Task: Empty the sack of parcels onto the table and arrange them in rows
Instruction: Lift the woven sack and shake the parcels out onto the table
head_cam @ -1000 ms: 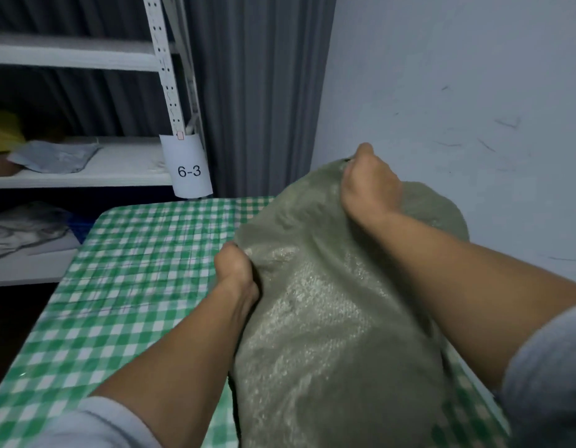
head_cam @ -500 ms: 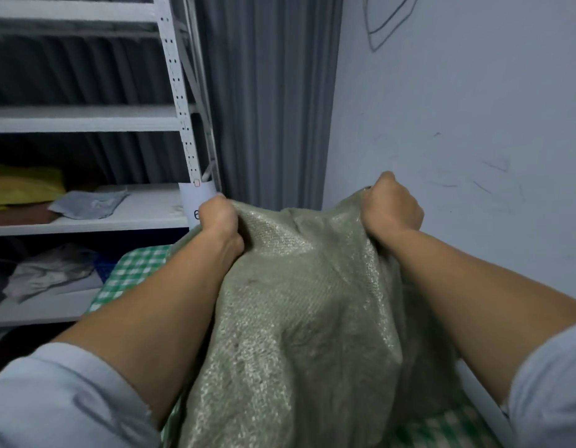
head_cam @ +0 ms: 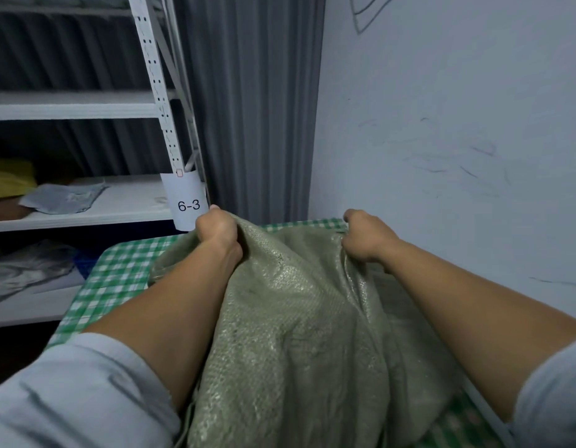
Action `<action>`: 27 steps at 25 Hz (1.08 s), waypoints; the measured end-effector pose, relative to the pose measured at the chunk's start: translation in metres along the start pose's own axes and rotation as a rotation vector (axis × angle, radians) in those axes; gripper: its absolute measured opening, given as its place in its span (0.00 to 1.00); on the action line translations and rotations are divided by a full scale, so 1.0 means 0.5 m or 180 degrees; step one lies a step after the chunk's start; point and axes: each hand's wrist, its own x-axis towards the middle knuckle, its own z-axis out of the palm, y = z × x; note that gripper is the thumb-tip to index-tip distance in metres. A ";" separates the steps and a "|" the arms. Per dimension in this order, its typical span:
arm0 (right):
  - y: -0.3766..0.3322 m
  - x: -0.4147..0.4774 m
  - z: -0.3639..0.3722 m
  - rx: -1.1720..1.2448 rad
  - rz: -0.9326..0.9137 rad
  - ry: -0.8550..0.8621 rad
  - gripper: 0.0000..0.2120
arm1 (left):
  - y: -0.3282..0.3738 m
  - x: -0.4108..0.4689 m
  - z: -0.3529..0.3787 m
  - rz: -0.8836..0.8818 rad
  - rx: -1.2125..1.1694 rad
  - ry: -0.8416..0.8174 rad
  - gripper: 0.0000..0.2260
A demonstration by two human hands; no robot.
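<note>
A grey-green woven sack (head_cam: 296, 318) lies bulging across the table with the green-and-white checked cloth (head_cam: 118, 279). My left hand (head_cam: 217, 231) grips a bunch of the sack's fabric at its far left corner. My right hand (head_cam: 364, 237) grips the fabric at the far right corner, close to the wall. Both forearms stretch over the sack. No parcel shows; whatever the sack holds is hidden under the fabric.
A white metal shelf rack (head_cam: 157, 92) stands left of the table, with a paper label "6-3" (head_cam: 186, 202) on its post and grey bags (head_cam: 67, 197) on its shelves. A grey curtain (head_cam: 247, 108) hangs behind. A pale wall (head_cam: 457, 140) runs along the table's right side.
Both hands moved from the sack's side and top to its far corners, lifted them, and now hold them lower and wider apart. More checked cloth shows on the left.
</note>
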 end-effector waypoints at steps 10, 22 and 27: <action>-0.137 -0.091 -0.091 0.1152 -0.1042 -0.2567 0.30 | -0.020 0.006 0.013 0.0130 0.0456 0.0195 0.19; -0.186 -0.101 -0.066 0.0578 -0.0581 -0.1718 0.11 | -0.001 0.015 -0.053 -0.0156 0.0467 -0.0310 0.10; -0.168 -0.058 -0.081 0.0926 0.0134 0.0032 0.12 | 0.039 0.020 -0.114 -0.0029 0.1139 -0.0921 0.12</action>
